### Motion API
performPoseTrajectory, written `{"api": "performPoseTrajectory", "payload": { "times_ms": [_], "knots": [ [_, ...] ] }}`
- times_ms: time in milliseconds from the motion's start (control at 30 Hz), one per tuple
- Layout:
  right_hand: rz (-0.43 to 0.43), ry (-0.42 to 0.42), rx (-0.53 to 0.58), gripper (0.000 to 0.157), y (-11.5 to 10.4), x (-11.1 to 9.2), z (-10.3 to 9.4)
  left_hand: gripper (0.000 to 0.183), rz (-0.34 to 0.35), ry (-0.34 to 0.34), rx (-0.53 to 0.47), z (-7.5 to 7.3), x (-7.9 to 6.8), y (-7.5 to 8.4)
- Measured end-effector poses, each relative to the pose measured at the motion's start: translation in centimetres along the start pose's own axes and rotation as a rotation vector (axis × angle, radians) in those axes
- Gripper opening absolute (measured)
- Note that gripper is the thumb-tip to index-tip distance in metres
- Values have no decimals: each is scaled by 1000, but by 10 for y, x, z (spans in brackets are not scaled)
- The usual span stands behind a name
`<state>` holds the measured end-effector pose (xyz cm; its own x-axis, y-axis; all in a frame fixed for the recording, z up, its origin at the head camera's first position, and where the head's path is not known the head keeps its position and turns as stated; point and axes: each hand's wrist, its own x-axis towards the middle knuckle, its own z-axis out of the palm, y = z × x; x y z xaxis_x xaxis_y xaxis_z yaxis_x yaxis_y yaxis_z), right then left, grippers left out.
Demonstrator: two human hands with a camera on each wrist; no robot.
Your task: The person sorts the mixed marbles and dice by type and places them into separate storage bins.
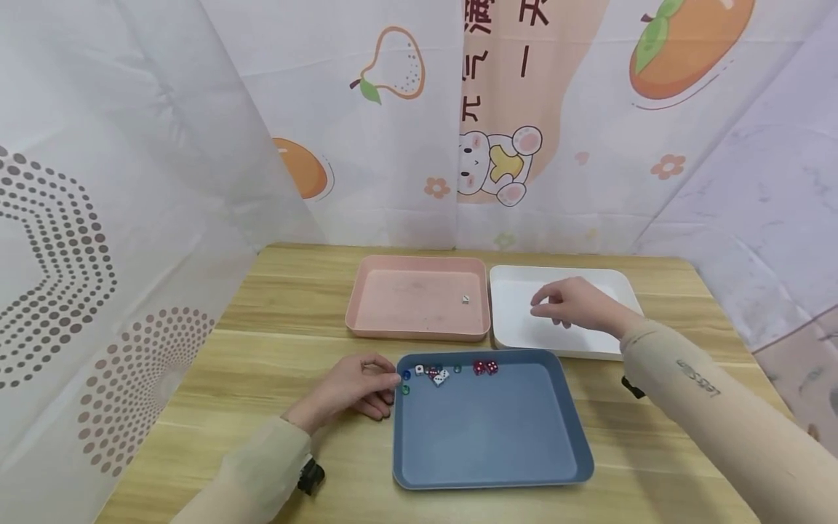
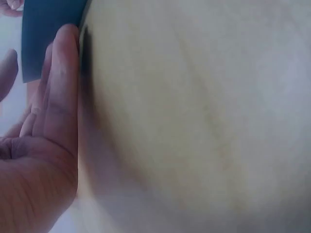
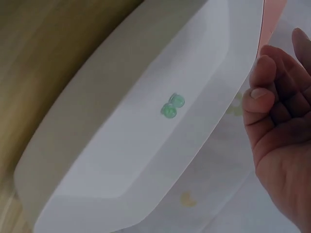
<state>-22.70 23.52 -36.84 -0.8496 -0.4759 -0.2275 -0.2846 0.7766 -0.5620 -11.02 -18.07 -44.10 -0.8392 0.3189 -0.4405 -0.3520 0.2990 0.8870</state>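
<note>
My left hand [image 1: 353,386] is at the left rim of a blue tray [image 1: 491,477], its fingers fairly straight along the outside wall and its thumb near the rim. Along the tray's far side lie white dice [image 1: 441,377], red dice [image 1: 492,367], a blue glass bead [image 1: 406,375] and green glass beads [image 1: 406,390]. Over a white tray [image 1: 513,331] hovers my right hand [image 1: 576,302], fingers loosely bent with nothing visible between them. Two green beads [image 3: 173,106] lie together inside that tray in the right wrist view; the hand hides them from the head camera.
Left of the white tray stands a pink tray [image 1: 406,298] with a single white die [image 1: 465,299] near its right side. All three trays sit on a wood-grain table [image 1: 288,298]. Printed curtains [image 1: 393,175] hang behind and beside it.
</note>
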Motion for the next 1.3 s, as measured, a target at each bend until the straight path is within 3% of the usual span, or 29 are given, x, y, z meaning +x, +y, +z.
{"api": "performPoseTrajectory", "payload": {
  "times_ms": [167, 333, 433, 600, 833, 1067, 1300],
  "knots": [
    [1, -11, 47, 25, 8, -24, -1, 40, 38, 114, 136, 0, -1, 11],
    [36, -62, 89, 25, 14, -46, -2, 26, 130, 262, 379, 4, -4, 24],
    [58, -112, 101, 26, 20, -57, -2, 22, 190, 304, 505, 9, -5, 31],
    [78, -171, 131, 32, 30, -72, 0, 24, 285, 298, 599, 16, -6, 39],
    [140, -219, 176, 40, 38, -87, 9, 29, 347, 254, 683, 25, -4, 47],
    [149, -235, 188, 39, 45, -94, 19, 32, 357, 224, 780, 31, 2, 54],
    [154, -268, 270, 32, 53, -97, 33, 35, 359, 181, 837, 37, 10, 57]
  ]
}}
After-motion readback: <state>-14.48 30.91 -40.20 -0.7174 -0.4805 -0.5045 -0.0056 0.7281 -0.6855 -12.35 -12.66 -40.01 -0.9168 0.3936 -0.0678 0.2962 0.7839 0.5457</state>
